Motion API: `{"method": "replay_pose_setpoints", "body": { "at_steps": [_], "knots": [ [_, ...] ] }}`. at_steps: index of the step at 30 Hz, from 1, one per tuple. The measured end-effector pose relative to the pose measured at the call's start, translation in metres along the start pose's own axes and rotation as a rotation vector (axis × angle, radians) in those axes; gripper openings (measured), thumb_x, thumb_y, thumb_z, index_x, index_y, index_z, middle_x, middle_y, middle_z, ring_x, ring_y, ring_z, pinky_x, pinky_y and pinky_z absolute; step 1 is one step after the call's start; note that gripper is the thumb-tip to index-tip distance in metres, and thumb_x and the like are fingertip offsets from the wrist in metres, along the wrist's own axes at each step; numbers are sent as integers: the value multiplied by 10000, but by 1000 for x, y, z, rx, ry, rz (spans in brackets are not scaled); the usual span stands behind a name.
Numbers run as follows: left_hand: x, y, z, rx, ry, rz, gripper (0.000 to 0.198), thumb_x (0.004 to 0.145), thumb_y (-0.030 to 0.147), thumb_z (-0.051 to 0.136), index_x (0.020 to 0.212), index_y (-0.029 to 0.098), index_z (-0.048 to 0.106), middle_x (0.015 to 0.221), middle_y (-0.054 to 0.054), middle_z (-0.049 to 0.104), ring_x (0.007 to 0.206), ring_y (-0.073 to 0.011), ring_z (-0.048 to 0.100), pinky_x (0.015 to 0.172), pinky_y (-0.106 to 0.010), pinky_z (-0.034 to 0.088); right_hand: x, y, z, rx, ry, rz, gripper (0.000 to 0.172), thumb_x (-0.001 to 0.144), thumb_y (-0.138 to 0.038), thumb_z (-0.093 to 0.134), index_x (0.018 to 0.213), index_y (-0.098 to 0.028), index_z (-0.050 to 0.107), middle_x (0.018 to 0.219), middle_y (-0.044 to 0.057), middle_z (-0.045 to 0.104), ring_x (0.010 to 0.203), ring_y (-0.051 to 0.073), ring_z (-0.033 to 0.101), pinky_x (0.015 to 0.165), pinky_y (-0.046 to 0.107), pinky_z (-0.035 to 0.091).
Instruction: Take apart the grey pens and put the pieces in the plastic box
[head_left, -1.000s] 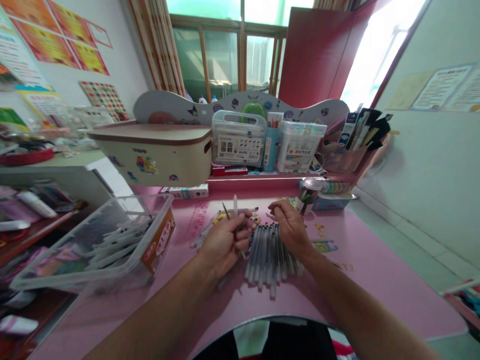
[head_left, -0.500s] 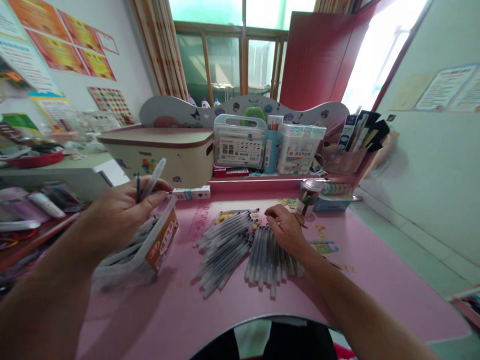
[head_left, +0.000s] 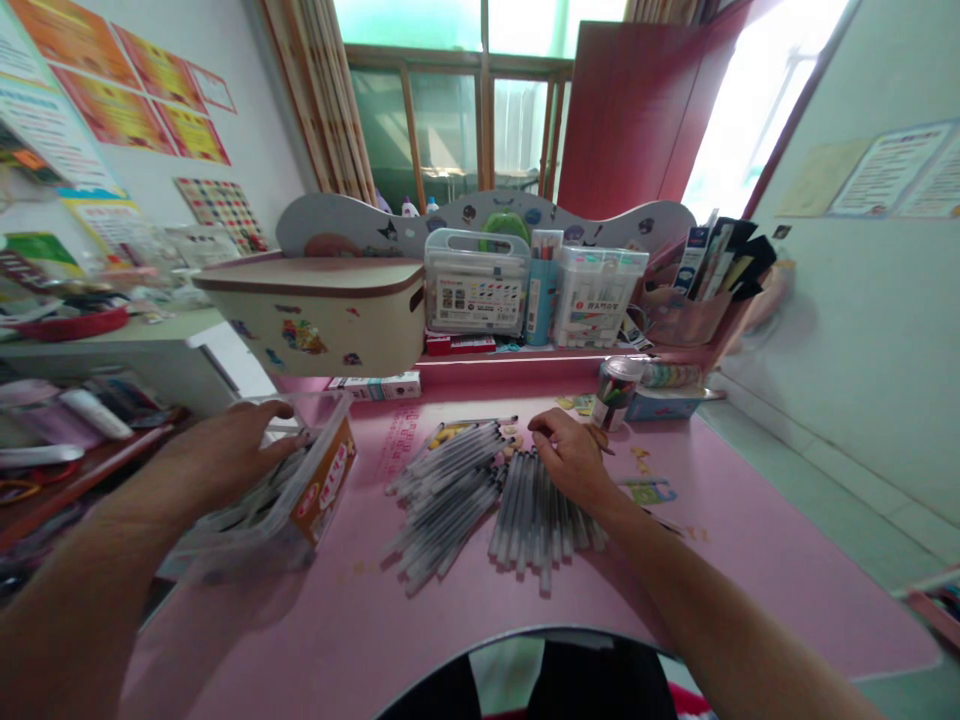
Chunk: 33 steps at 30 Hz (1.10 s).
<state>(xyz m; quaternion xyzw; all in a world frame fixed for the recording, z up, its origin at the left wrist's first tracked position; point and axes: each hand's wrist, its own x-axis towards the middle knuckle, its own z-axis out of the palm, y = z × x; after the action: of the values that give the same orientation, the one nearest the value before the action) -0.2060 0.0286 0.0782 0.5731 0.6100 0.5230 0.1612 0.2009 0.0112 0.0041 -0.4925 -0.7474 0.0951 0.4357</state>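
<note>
My left hand (head_left: 232, 445) reaches into a clear plastic box (head_left: 330, 480) with an orange label, its thumb and forefinger apart. Pens (head_left: 262, 495) lie inside the box, partly covered by that hand. My right hand (head_left: 568, 455) rests on the desk at the dark-tipped end of a fanned row of clear-barrelled pens (head_left: 529, 520). Its fingers are curled in, and what they hold, if anything, is hidden. Left of this row lies a larger pile of similar pens (head_left: 454, 500), their barrels slanting toward the desk's front edge.
A jar (head_left: 616, 395) and a blue box (head_left: 664, 404) stand beyond my right hand. On the raised shelf are a lidded cream bin (head_left: 322, 320), a marker case (head_left: 476, 285) and a pen holder (head_left: 690, 315). The pink desk (head_left: 787, 570) has a curved front edge.
My left hand has lowered from above the box into it. The pens that stuck up from its fingers no longer show there. My right hand and the pen piles stay put.
</note>
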Motion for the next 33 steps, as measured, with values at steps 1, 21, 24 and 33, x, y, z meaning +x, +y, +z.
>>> {"method": "replay_pose_setpoints", "body": {
  "at_steps": [1, 21, 24, 33],
  "knots": [
    [-4, 9, 3, 239, -74, 97, 108, 653, 190, 796, 696, 191, 697, 681, -21, 638, 623, -216, 569, 781, -316, 408, 0, 0, 0, -2, -2, -1, 121, 837, -133, 504, 866, -169, 616, 842, 77, 639, 820, 210, 579, 756, 326, 408],
    [-94, 63, 150, 863, -739, 484, 175, 849, 254, 548, 925, 156, 671, 970, -140, 668, 938, -299, 632, 780, -384, 482, 0, 4, 3, -31, 11, -54, 116, 836, -119, 504, 846, -170, 608, 836, 72, 635, 801, 196, 573, 746, 313, 412],
    [-92, 63, 152, 857, -744, 453, 189, 842, 262, 551, 938, 163, 680, 955, -140, 682, 917, -294, 645, 763, -371, 473, 0, 4, 3, -31, 9, -55, 120, 829, -111, 507, 840, -171, 610, 825, 68, 631, 783, 190, 567, 739, 309, 410],
    [-92, 63, 154, 801, -718, 411, 190, 822, 251, 530, 876, 175, 696, 899, -133, 696, 845, -284, 655, 712, -354, 448, 0, 5, 4, -51, -7, -47, 127, 837, -114, 502, 849, -160, 620, 841, 79, 639, 798, 194, 576, 747, 309, 416]
  ]
}}
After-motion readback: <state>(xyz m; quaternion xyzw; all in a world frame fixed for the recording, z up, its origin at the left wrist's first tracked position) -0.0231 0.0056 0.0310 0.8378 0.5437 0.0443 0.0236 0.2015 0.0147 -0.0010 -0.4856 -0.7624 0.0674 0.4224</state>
